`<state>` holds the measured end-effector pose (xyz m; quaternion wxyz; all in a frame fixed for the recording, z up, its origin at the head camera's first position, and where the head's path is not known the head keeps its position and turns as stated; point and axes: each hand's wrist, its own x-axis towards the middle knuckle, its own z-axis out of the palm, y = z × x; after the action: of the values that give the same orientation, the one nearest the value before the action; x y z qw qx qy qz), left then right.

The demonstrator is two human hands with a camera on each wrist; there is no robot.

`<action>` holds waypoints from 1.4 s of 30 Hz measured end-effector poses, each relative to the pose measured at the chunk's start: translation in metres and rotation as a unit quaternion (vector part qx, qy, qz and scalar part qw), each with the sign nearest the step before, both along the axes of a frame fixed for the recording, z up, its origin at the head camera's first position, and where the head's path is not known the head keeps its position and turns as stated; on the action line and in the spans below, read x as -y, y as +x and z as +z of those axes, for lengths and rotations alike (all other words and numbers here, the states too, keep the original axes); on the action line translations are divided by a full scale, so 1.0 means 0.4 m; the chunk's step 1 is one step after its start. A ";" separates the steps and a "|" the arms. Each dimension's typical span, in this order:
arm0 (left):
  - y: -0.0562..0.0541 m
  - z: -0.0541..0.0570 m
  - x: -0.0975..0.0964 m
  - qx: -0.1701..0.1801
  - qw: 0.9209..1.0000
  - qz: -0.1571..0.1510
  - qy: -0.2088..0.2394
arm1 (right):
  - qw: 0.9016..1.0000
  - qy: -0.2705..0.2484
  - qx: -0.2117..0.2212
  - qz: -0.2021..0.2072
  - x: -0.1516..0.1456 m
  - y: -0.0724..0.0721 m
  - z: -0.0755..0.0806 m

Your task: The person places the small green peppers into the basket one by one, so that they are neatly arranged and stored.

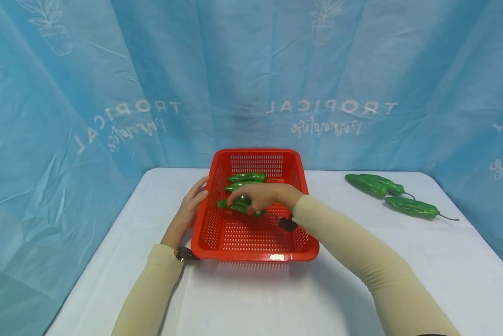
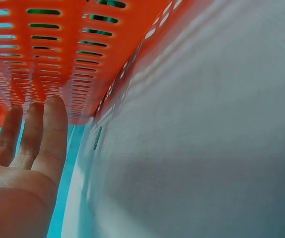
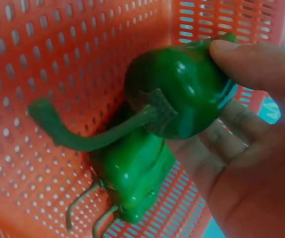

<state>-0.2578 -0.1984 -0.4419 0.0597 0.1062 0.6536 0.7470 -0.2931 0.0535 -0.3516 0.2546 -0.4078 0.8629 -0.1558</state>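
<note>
On the far left, a smooth blue sheet printed with white lettering [image 1: 142, 70] hangs down and runs behind the white-covered counter [image 1: 121, 284]. Near the counter's left side a cream-sleeved arm reaches forward. Its left hand [image 1: 187, 209] lies at the left outer wall of the red, rectangular, perforated plastic basket [image 1: 255, 255], fingers extended and gripping nothing; how firmly they press, I cannot tell. If that contact is slight, the light-looking basket could slide or tip when the other hand knocks its wall.

Inside the basket, a glossy, slender green pepper [image 1: 249, 177] lies toward the far wall, with a second shiny green pepper [image 1: 233, 187] just nearer. Nearer again is the tapered, glossy green pepper with a curved stem [image 3: 182, 89], pinched by the right hand [image 1: 263, 195] between thumb and fingers. In the right wrist view it sits above other peppers; whether it touches the basket floor is hidden. Its waxy skin and rounded sides could let it slip or roll if the pinch loosens unevenly, and the long stem might snag a slot or a neighbour.

Right of the basket, three plump green peppers [image 1: 415, 207] lie grouped on the counter's far right, well apart from both hands. Being rounded, they could roll if the right sleeve [image 1: 360, 252] brushes them.
</note>
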 end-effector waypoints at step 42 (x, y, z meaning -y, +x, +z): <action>-0.005 0.000 -0.004 0.007 1.000 0.009 0.005 | 0.999 0.034 -0.034 0.014 0.015 -0.024 -0.046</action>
<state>-0.2596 -0.1966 -0.4418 0.0574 0.0956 0.6503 0.7515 -0.3026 0.0477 -0.3698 0.2411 -0.4156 0.8702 -0.1091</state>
